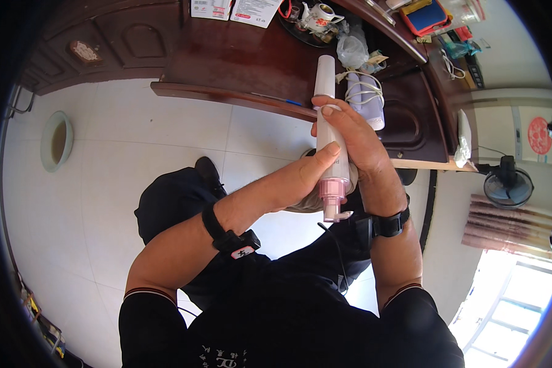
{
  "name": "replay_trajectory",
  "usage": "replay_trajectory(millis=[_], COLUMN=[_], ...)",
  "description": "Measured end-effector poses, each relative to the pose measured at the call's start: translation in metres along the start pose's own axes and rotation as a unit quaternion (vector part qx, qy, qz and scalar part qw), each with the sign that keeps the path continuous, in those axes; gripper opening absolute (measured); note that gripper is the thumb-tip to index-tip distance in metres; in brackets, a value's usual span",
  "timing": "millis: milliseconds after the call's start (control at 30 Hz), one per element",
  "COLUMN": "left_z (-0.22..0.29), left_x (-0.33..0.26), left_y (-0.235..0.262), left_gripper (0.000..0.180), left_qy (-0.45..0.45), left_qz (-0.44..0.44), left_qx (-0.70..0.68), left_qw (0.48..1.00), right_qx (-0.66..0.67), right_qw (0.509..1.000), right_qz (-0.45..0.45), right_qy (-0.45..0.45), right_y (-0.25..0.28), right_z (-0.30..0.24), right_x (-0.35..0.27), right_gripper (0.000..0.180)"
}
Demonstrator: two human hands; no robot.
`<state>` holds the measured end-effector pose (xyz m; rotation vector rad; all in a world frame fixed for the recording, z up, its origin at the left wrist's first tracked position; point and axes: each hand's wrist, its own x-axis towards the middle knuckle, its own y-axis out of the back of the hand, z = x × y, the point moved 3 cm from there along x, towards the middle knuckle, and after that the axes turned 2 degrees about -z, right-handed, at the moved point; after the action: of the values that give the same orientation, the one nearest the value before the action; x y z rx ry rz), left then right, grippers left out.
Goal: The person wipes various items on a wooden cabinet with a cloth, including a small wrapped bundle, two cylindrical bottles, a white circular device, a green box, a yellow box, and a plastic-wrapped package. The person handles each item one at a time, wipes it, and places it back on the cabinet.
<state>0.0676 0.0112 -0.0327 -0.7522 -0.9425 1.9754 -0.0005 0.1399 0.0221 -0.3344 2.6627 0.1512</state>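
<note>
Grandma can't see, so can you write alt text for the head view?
The left hand and right hand hold a white pump bottle. Beyond is a dark red table with a teapot; a basin sits on the floor at left.

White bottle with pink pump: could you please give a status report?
Right hand gripping white cylindrical bottle with translucent pink pump; left hand, thumb on it, fingers mostly hidden. Pump uncovered. Tall white cylinder just beyond; contact with right hand unclear.

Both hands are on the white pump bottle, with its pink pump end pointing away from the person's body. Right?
Not quite: the pink pump end points toward the person's body, as the head view shows. The left hand and right hand are indeed both on the white pump bottle.
</note>
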Motion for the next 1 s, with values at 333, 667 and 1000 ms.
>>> replay_trajectory(millis=[333,667,1000], left_z=[0.007,-0.003,0.006], left_x=[-0.005,0.001,0.004], left_y=[0.0,0.018,0.015], left_gripper=[0.079,0.066,0.056], left_qy=[-0.009,-0.055,-0.027], left_qz=[-0.029,0.091,0.073], left_qx=[0.114,0.388,0.325], left_qw=[0.993,0.916,0.943], right_qx=[0.082,-0.12,-0.078], right_qw=[0.986,0.944,0.95], right_qz=[0.141,0.281,0.276], right_qy=[0.046,0.126,0.121], right_y=[0.046,0.071,0.076], right_z=[0.009,0.02,0.02], right_x=[0.002,0.0,0.001], right_gripper=[0.041,0.042,0.046])
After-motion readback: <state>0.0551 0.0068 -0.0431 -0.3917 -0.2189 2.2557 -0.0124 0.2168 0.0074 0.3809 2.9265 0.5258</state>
